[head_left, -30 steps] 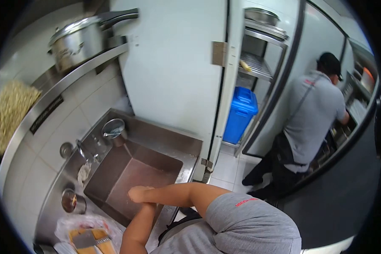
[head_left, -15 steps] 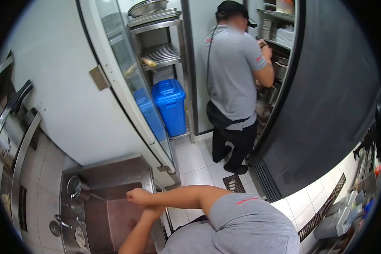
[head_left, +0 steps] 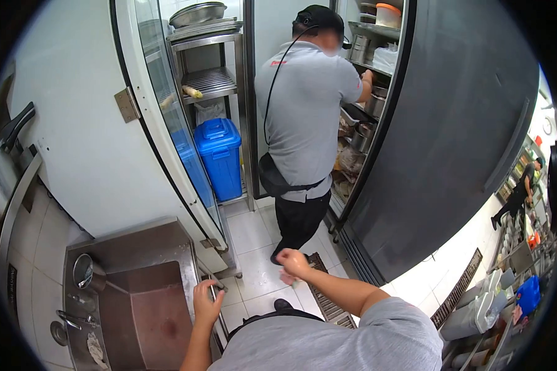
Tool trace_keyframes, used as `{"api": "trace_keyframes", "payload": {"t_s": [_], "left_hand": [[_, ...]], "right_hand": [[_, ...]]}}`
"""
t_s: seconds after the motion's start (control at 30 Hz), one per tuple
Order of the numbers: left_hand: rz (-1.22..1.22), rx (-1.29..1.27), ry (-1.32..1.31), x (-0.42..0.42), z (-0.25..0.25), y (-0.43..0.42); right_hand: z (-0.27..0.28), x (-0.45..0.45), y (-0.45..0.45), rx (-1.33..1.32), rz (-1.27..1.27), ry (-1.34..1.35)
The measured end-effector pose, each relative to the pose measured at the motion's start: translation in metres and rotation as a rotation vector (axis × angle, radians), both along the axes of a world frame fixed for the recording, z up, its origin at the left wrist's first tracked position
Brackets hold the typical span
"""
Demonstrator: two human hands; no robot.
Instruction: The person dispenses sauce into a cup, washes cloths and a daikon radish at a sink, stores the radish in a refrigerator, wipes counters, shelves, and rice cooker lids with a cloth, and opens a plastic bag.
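Observation:
My left hand [head_left: 207, 300] is beside the right edge of the steel sink [head_left: 129, 263], thumb and fingers apart and nothing visible in it. Whether it touches the edge is unclear. Over the floor tiles, near the co-worker's shoe, is my right hand [head_left: 293, 266]; its fingers are bent and partly smeared by motion. A metal pot [head_left: 90, 274] stands at the sink's back left corner, near the faucet [head_left: 74, 319]. The sink basin has a reddish-brown bottom.
A co-worker [head_left: 306, 114] stands ahead, reaching into an open refrigerator [head_left: 380, 68]. Left of them a steel rack [head_left: 210, 86] holds a blue lidded bin [head_left: 219, 157]. The dark door [head_left: 449, 142] spans the right. Floor grates [head_left: 331, 294] lie near me. Another person [head_left: 518, 191] is far right.
My hands have come apart: the right moved right over the floor, the left is at the sink's edge. The view has turned right from the sink. The co-worker reaches further into the refrigerator.

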State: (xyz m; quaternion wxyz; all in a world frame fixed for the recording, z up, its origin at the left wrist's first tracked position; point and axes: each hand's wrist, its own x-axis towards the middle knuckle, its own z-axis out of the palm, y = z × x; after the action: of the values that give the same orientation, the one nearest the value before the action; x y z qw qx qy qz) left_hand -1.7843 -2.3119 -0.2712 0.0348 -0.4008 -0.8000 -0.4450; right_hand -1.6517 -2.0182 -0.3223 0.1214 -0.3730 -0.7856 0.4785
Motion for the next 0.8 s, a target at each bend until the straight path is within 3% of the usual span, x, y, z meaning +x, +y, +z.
{"api": "trace_keyframes", "payload": {"t_s": [0.13, 0.2, 0.27, 0.33, 0.4, 0.5, 0.53, 0.6, 0.67, 0.7, 0.8], "left_hand": [[-0.095, -0.051, -0.054, 0.015, 0.005, 0.013], [-0.103, -0.072, -0.075, 0.023, 0.012, 0.017], [-0.107, 0.038, -0.439, 0.033, 0.024, 0.019], [-0.149, 0.079, -0.368, 0.021, 0.016, 0.015], [-0.058, 0.285, -0.729, 0.018, 0.019, 0.003], [0.057, 0.324, -0.747, 0.01, 0.006, -0.029], [0.122, 0.335, -0.713, 0.009, 0.0, -0.04], [0.165, 0.352, -0.707, 0.004, -0.018, -0.065], [0.317, 0.283, -0.685, 0.001, -0.037, -0.093], [0.275, 0.383, -0.696, -0.002, -0.056, -0.107], [0.399, 0.408, -0.7, 0.015, -0.045, -0.123]], "right_hand": [[0.063, -0.045, -0.072, -0.112, 0.252, 0.247], [0.06, -0.07, -0.101, -0.385, 0.376, 0.339], [0.071, -0.084, -0.131, -0.515, 0.452, 0.408], [0.099, -0.081, -0.151, -0.546, 0.543, 0.412], [0.101, -0.084, -0.159, -0.576, 0.635, 0.414], [0.069, -0.094, -0.154, 0.116, 0.676, 0.519], [0.06, -0.095, -0.146, 0.109, 0.678, 0.521], [0.037, -0.091, -0.121, 0.125, 0.671, 0.215], [-0.02, -0.081, -0.088, 0.086, 0.632, 0.06], [-0.032, -0.069, -0.072, 0.18, 0.69, -0.107], [-0.095, -0.026, -0.022, 0.302, 0.772, -0.481]]}}
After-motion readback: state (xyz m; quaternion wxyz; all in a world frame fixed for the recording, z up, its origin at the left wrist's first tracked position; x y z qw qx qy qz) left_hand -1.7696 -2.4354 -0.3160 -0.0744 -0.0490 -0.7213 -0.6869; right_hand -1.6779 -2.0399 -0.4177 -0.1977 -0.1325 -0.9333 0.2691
